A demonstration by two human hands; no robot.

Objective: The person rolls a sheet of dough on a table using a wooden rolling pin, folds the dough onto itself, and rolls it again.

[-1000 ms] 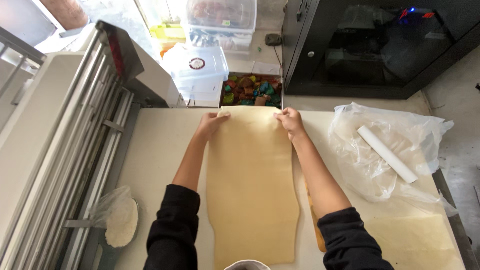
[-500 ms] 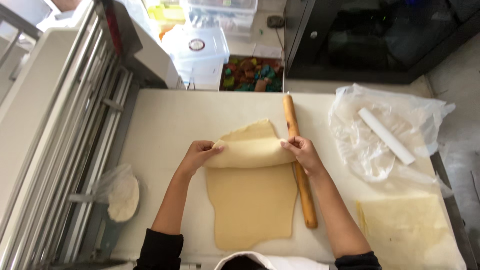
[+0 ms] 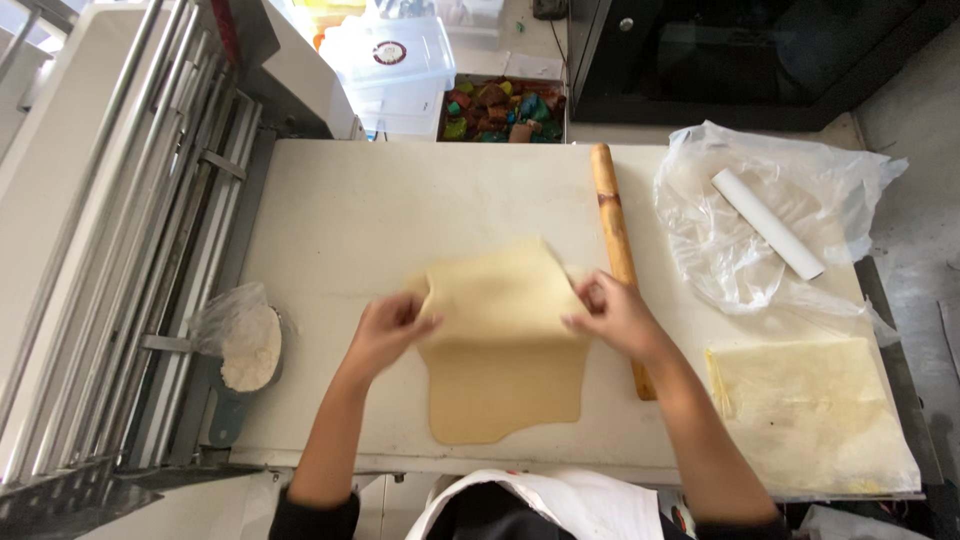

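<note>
A tan sheet of dough (image 3: 505, 385) lies on the white work table (image 3: 350, 220), its far half folded back over the near half. My left hand (image 3: 385, 330) grips the left edge of the folded flap. My right hand (image 3: 612, 315) grips the flap's right edge. A wooden rolling pin (image 3: 612, 215) lies lengthwise just right of the dough, its near part hidden behind my right hand and forearm.
A bag of flour (image 3: 245, 345) sits at the table's left edge beside a metal dough sheeter (image 3: 110, 250). Crumpled clear plastic (image 3: 740, 235) with a white roll (image 3: 765, 222) lies far right. A second dough sheet (image 3: 810, 410) rests on plastic near right. Lidded plastic tubs (image 3: 395, 60) stand beyond the table.
My hands have drawn the far end of the dough toward me, so the sheet went from fully stretched out to folded over itself. The rolling pin became uncovered beside it.
</note>
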